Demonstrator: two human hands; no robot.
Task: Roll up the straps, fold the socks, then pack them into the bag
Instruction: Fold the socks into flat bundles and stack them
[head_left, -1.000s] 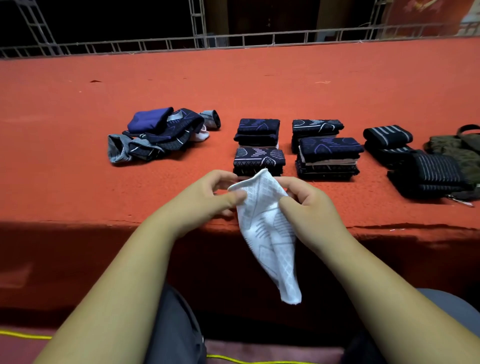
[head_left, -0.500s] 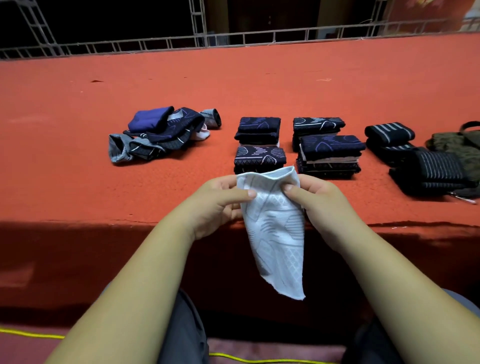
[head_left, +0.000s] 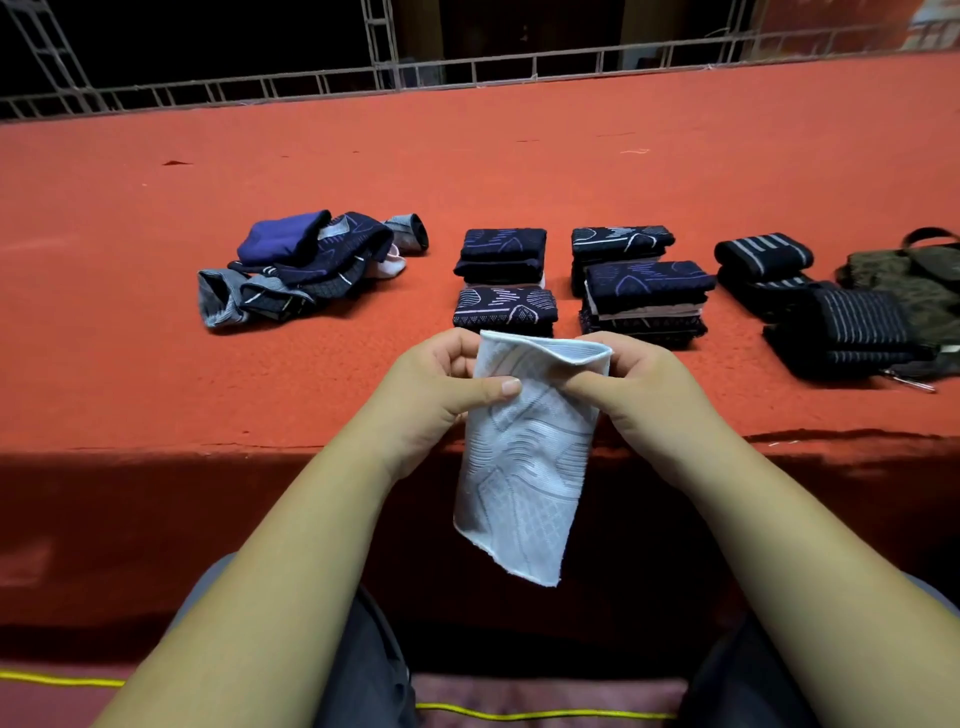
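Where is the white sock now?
Head view, centre: the white sock hangs over the near edge of the red table, top pinched by left hand and right hand.

The dark green bag (head_left: 914, 291) runs off the right edge, the left hand (head_left: 431, 395) and right hand (head_left: 641, 387) tuck most of their fingers behind the white sock (head_left: 524, 467), and the heap of loose socks (head_left: 311, 265) overlaps too much to count.

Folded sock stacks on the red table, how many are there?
4: back-left stack, front-left stack, back-right stack, front-right stack partly hiding it. More could hide behind.
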